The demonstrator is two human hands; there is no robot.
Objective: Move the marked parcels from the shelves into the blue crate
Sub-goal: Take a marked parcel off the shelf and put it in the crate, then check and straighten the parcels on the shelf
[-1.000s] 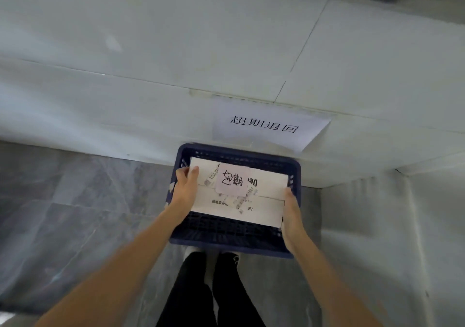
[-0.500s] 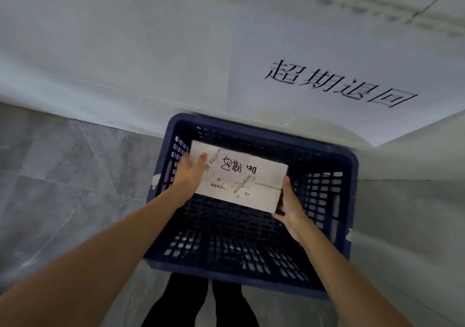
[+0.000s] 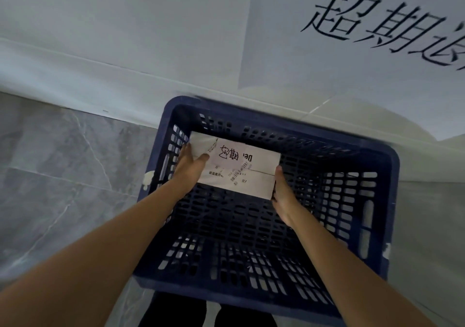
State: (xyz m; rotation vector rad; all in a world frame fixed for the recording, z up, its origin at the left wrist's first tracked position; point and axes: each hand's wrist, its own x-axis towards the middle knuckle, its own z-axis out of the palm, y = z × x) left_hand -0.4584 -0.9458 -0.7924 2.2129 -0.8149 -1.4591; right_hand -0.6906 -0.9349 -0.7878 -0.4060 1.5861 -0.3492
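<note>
Head view, from the left: grey marble-patterned floor (image 3: 55,175) runs up to a pale wall (image 3: 125,37). The left hand (image 3: 190,168) holds the left end of the marked parcel (image 3: 241,173), thumb laid across its top face and fingers hidden at the edge. That white parcel, with a handwritten note and barcode labels on top, sits low inside the blue crate (image 3: 377,226), toward its far-left corner; whether it rests on the slatted bottom cannot be told. The right hand (image 3: 283,196) grasps the parcel's right end. High on the right, a paper sign (image 3: 364,37) with black characters hangs on the wall.
</note>
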